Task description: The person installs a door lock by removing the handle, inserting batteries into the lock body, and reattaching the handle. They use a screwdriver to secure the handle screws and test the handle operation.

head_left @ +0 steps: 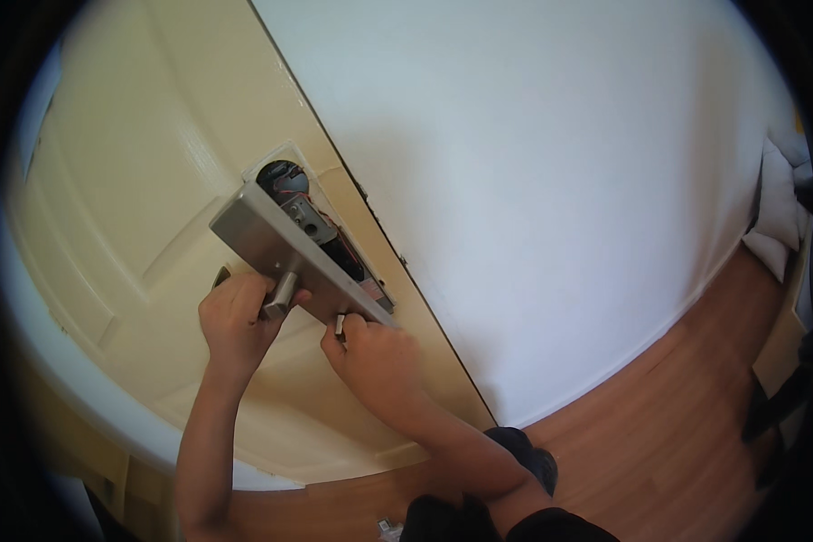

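Note:
A long brushed-metal door lock plate (pixel 260 237) stands tilted away from a cream panelled door (pixel 176 108). Behind its raised edge, the lock's inner mechanism (pixel 305 219) shows, with thin red and dark wires and a dark round hole at the top. My left hand (pixel 230 321) is closed round the lever handle (pixel 283 294) on the plate. At the plate's lower end, the fingers of my right hand (pixel 379 361) pinch a small thumb-turn knob (pixel 340 326). How far the plate's lower end stands off the door is hidden by my right hand.
Past the door's edge is a white wall (pixel 533 181). Reddish wood floor (pixel 641 425) runs below and to the right. Pale cushions (pixel 772 208) lie at the far right. A small clear plastic piece (pixel 388 529) is on the floor near my body.

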Demonstrator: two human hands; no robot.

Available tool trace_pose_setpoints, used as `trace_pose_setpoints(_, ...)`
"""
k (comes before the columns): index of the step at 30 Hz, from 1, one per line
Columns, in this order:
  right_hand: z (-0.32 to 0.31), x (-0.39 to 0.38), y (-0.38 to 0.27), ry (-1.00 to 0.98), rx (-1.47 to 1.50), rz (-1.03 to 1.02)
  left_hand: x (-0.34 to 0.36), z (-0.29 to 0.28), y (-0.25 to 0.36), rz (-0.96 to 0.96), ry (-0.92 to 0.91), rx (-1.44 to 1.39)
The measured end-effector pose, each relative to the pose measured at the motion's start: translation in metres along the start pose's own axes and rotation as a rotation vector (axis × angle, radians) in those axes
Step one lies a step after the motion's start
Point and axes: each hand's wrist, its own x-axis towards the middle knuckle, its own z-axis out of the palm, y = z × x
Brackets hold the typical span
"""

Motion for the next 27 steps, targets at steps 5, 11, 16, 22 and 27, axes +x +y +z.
trace_pose_setpoints(5,-0.024,0.027,-0.003,-0.156,-0.166,-0.136,0.022,-0.003,0.001,-0.043,-0.044,0.024)
trace_pose_setpoints(11,-0.020,0.029,-0.004,-0.038,-0.124,-0.115,0.039,-0.002,0.003,-0.172,-0.209,-0.011)
trace_pose_setpoints(16,-0.002,0.016,0.000,0.150,-0.102,-0.086,0.036,-0.002,0.012,-0.216,-0.216,0.008)
trace_pose_setpoints(22,0.016,0.009,0.008,0.229,0.041,-0.104,0.036,-0.001,0.019,-0.177,-0.209,0.019)
trace_pose_setpoints(27,0.005,0.016,0.010,0.128,-0.038,-0.123,0.039,-0.005,0.022,-0.206,-0.320,0.117)
